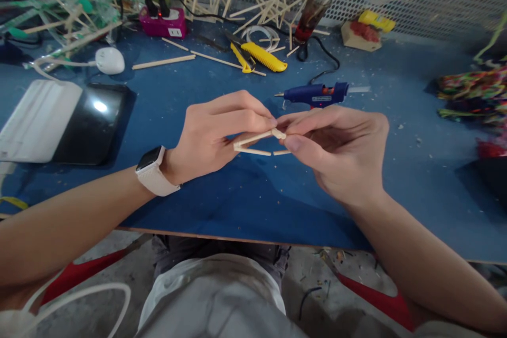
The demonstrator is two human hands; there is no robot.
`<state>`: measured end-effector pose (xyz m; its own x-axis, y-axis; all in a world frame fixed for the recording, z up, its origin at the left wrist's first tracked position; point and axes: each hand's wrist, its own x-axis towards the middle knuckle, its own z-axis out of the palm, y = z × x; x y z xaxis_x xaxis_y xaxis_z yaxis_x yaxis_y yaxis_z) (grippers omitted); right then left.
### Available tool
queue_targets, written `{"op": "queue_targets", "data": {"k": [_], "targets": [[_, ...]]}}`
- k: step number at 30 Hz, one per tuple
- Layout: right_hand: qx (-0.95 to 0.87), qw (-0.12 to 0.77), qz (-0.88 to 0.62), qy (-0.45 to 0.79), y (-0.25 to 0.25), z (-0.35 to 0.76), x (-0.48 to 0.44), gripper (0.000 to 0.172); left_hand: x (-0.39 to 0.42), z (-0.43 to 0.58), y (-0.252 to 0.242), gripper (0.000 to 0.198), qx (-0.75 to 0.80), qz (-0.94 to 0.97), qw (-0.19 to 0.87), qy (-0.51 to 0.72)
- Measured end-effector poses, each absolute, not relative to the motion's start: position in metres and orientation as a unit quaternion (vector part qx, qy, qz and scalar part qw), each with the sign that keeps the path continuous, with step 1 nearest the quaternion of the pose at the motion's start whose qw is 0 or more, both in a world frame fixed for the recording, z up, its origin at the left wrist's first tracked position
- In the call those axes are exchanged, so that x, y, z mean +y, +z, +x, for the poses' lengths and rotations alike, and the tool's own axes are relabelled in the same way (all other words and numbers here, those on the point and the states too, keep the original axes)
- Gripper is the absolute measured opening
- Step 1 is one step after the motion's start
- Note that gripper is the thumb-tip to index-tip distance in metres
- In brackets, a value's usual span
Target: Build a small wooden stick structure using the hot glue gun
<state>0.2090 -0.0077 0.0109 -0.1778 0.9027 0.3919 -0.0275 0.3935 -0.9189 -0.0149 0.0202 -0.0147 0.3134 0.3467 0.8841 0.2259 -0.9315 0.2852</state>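
My left hand (216,129) and my right hand (336,145) meet above the blue table (245,200), both pinching a small frame of thin wooden sticks (257,142). The left fingers are closed on the left part of the sticks, where two pieces join in a V. On the other side, thumb and fingers press the sticks' right ends together. A white watch (152,171) sits on my left wrist. Just behind my hands lies a blue glue gun (317,94), nozzle pointing left.
Yellow-handled cutters (261,55) and loose sticks (162,62) lie further back. A pink power strip (163,22), stick structures (273,5) and a mesh wall stand at the rear. A tablet (89,124) with a white cover rests at left, colourful strands (475,92) at right.
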Motion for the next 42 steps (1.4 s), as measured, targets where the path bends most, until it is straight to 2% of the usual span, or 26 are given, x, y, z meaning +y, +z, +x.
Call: {"op": "queue_targets", "data": {"k": [7, 20, 27, 42], "targets": [[-0.645, 0.541, -0.338, 0.421, 0.0115, 0.2096, -0.0075, 0.01, 0.0169, -0.0183, -0.015, 0.019, 0.186, 0.817, 0.07, 0.542], [-0.643, 0.542, -0.343, 0.419, 0.0125, 0.2096, -0.0092, 0.024, 0.0123, -0.0178, -0.0104, 0.019, 0.199, 0.821, 0.075, 0.529], [-0.637, 0.541, -0.354, 0.42, 0.011, 0.2096, -0.009, 0.016, 0.0132, -0.0185, -0.0113, 0.019, 0.196, 0.824, 0.068, 0.527], [-0.635, 0.544, -0.346, 0.426, 0.0097, 0.2083, -0.0075, 0.017, 0.0149, -0.0182, -0.0124, 0.014, 0.194, 0.822, 0.063, 0.531]]}}
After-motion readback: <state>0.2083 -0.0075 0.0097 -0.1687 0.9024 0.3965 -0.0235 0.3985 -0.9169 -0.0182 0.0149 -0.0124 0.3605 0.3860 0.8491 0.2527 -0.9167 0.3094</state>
